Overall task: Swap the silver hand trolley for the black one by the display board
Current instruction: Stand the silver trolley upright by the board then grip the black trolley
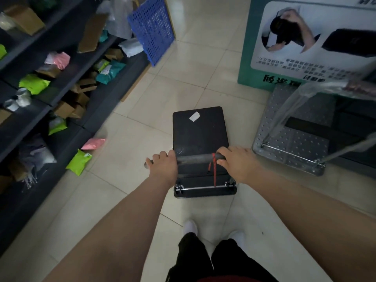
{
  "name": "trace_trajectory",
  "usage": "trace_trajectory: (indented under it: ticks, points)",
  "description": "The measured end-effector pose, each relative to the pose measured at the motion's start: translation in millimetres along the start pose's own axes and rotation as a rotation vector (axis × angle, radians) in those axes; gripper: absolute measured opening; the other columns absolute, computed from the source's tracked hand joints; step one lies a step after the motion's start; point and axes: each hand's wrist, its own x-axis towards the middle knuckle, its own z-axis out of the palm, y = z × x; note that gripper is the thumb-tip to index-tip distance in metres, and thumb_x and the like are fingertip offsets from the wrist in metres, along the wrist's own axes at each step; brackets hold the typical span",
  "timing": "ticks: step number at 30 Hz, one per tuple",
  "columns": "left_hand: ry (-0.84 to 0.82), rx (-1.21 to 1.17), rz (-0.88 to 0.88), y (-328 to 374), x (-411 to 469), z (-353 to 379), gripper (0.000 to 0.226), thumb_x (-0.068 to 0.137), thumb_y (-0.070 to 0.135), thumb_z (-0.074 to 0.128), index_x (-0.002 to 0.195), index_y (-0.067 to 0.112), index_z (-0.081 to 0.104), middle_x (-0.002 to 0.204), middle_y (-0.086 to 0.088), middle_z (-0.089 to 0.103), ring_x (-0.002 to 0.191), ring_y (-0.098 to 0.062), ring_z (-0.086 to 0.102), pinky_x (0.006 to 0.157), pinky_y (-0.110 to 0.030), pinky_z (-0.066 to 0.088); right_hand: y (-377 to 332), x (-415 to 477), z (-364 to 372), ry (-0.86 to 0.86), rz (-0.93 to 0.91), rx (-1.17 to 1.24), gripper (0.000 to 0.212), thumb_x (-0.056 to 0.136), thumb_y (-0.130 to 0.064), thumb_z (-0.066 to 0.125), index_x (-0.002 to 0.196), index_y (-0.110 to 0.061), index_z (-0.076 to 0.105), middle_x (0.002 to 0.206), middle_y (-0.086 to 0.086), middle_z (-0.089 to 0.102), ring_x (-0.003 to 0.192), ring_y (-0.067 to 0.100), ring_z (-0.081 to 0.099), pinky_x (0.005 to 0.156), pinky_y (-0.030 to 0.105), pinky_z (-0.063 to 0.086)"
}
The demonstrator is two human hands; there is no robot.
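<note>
Black trolley (200,135) runs toward twelve o'clock, left hand (163,166) and right hand (239,162) gripping its handle (195,158); silver trolley (293,137) at two.

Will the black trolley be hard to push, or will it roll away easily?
Probably easy: the black trolley carries nothing but a small white sticker, so it is likely light. The tiled floor looks smooth, so it should roll freely. Left hand and right hand each grip the handle, which should keep it straight.
</note>
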Motion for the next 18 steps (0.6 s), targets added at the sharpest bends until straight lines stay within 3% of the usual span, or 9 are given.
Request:
trace_trajectory:
  ticks: [7,18]
  points:
    - [0.042,0.046,0.100,0,60,-23,0.038,0.092,0.013,0.055,0.127,0.013,0.040,0.129,-0.010,0.048,0.122,-0.034,0.043,0.112,-0.056,0.026,5,35,-9,0.068,0.126,0.085,0.030,0.096,-0.043,0.041,0.120,-0.026,0.049,0.113,0.003,0.060,0.109,0.027,0.053,0.093,0.043,0.039]
    - [-0.037,0.161,0.308,14,165,-84,0.052,0.083,0.000,0.055,0.131,0.012,0.038,0.131,-0.012,0.046,0.126,-0.037,0.040,0.113,-0.057,0.022,16,108,-41,0.095,0.368,0.230,0.033,0.095,-0.040,0.045,0.124,-0.027,0.052,0.116,0.003,0.060,0.110,0.026,0.055,0.093,0.040,0.039]
